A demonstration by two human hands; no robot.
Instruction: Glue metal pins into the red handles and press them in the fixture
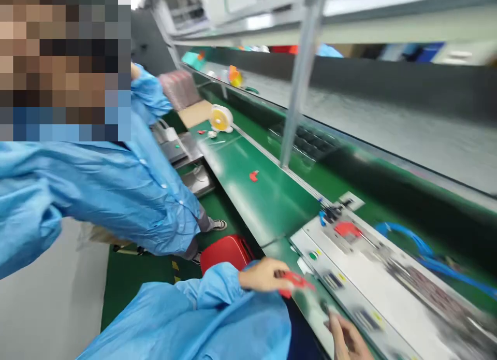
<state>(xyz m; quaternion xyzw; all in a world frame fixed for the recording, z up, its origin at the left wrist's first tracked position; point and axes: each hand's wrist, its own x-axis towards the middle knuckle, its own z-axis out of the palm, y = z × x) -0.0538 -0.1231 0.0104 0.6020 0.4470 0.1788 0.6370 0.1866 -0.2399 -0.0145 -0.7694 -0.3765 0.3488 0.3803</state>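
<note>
My left hand (266,276) is closed on a red plastic part (298,281) at the near edge of the bench; motion blurs the part's exact shape. Lower right, my right hand (347,338) pinches a small dark piece (324,306), too smeared to name. Both hands are beside a white bench machine (373,282) with a green button on its front. A similar red part (348,229) sits in the machine's fixture, apart from my hands.
A green bench (267,199) stretches away, with a small red piece (253,176) on it. Farther back stands a white-and-yellow reel (221,118). Blue tubing (411,238) runs behind the machine. A person in a blue coat (155,194) stands left, near a red stool (227,254).
</note>
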